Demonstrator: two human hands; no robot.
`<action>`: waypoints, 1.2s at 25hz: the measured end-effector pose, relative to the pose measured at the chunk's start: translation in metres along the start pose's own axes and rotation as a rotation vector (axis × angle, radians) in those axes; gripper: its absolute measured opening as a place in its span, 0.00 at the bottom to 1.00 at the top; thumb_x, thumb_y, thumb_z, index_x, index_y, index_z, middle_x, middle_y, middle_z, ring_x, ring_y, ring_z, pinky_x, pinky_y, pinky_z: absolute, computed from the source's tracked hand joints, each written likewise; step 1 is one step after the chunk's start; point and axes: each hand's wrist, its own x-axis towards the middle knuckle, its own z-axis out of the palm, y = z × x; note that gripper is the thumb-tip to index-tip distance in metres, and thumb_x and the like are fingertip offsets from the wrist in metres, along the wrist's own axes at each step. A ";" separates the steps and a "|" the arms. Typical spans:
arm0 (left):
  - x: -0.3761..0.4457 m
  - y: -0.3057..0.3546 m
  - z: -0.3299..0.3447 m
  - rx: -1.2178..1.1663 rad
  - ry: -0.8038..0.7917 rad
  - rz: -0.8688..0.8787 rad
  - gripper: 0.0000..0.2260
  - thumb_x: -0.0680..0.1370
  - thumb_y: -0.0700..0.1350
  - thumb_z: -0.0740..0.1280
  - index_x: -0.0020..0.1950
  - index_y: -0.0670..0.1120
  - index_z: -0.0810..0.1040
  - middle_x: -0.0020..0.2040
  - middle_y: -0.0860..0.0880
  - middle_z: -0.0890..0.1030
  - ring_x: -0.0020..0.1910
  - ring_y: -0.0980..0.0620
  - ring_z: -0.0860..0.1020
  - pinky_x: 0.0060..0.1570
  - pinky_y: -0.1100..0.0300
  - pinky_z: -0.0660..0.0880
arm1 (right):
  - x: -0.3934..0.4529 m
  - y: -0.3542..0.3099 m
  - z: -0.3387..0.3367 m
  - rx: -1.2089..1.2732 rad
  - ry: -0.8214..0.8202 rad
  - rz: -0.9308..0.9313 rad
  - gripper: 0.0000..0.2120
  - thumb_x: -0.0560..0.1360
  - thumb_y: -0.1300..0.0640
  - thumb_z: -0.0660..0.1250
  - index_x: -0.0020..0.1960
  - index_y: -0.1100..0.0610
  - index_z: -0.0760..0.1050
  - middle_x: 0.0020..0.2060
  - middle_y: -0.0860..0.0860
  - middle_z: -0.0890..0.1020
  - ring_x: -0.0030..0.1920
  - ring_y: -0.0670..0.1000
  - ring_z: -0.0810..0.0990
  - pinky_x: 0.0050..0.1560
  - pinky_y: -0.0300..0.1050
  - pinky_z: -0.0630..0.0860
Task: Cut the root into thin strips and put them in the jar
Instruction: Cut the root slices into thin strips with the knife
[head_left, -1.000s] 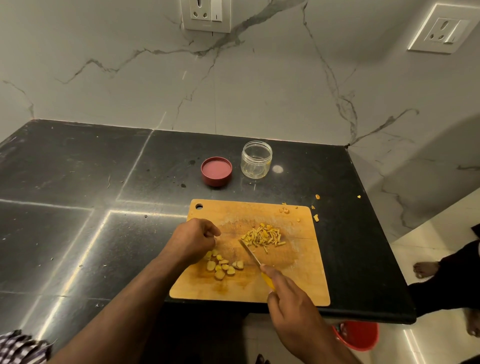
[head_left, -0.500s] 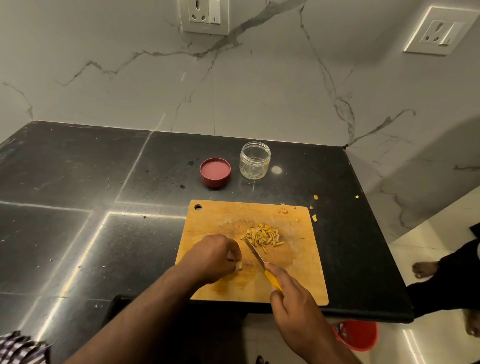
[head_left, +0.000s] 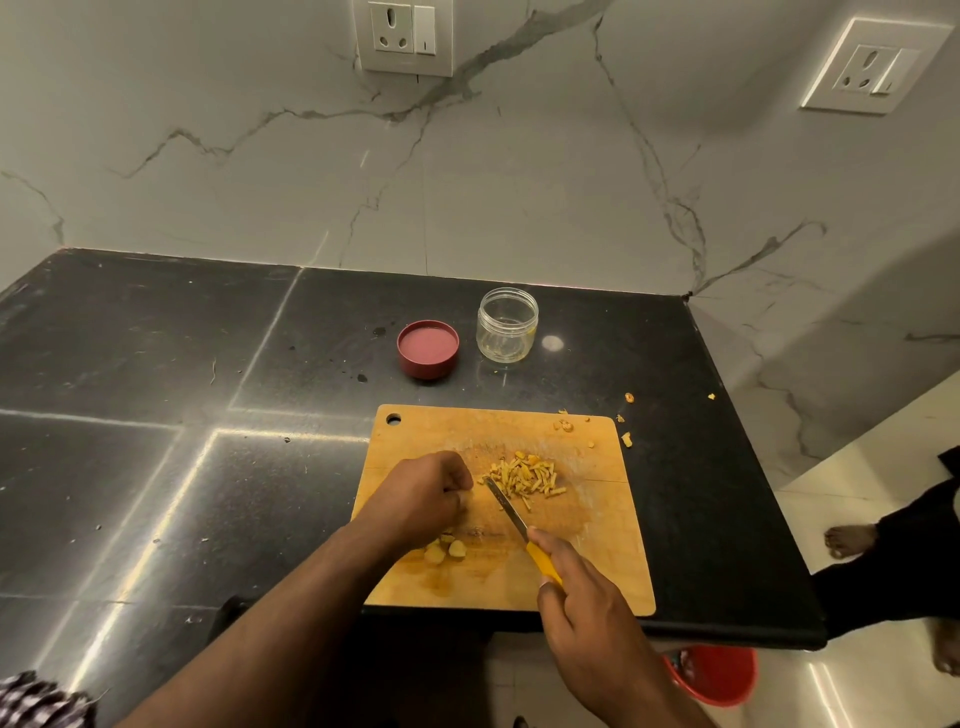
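Lying on the board (head_left: 597, 566), the uncut root pieces (head_left: 445, 550) sit just under the left hand's (head_left: 421, 499) wrist, nearer it than the right hand (head_left: 582, 603), with the strips (head_left: 524, 478) heaped beyond the blade. Left fingers are curled, perhaps pinching a piece, though I cannot tell; right fingers grip the knife (head_left: 511, 514), which slants up-left between hand and strips. The jar (head_left: 507, 325) stands empty, well behind.

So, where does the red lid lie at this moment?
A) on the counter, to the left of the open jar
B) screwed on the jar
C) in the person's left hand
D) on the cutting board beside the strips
A: the red lid lies with its inside up on the black counter, apart from the open, seemingly empty jar and to its left, beyond the cutting board.
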 end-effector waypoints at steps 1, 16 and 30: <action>0.003 0.000 0.000 -0.024 0.024 -0.014 0.09 0.80 0.40 0.66 0.52 0.55 0.77 0.52 0.54 0.80 0.46 0.59 0.77 0.37 0.68 0.72 | 0.000 -0.001 0.000 0.001 -0.001 -0.001 0.22 0.83 0.55 0.56 0.73 0.38 0.62 0.63 0.36 0.70 0.62 0.37 0.71 0.58 0.28 0.68; 0.009 -0.005 0.010 0.092 0.149 -0.005 0.08 0.78 0.44 0.70 0.57 0.49 0.83 0.54 0.52 0.82 0.48 0.56 0.78 0.44 0.64 0.76 | 0.005 -0.013 0.009 -0.056 -0.007 -0.007 0.22 0.83 0.54 0.54 0.76 0.40 0.59 0.67 0.38 0.69 0.63 0.38 0.70 0.60 0.29 0.66; 0.012 -0.002 0.020 0.089 0.177 -0.047 0.04 0.75 0.45 0.69 0.41 0.52 0.81 0.40 0.55 0.80 0.38 0.56 0.79 0.39 0.55 0.82 | 0.010 -0.027 0.016 -0.194 -0.095 -0.035 0.24 0.83 0.52 0.50 0.78 0.43 0.52 0.68 0.46 0.69 0.60 0.47 0.74 0.58 0.42 0.72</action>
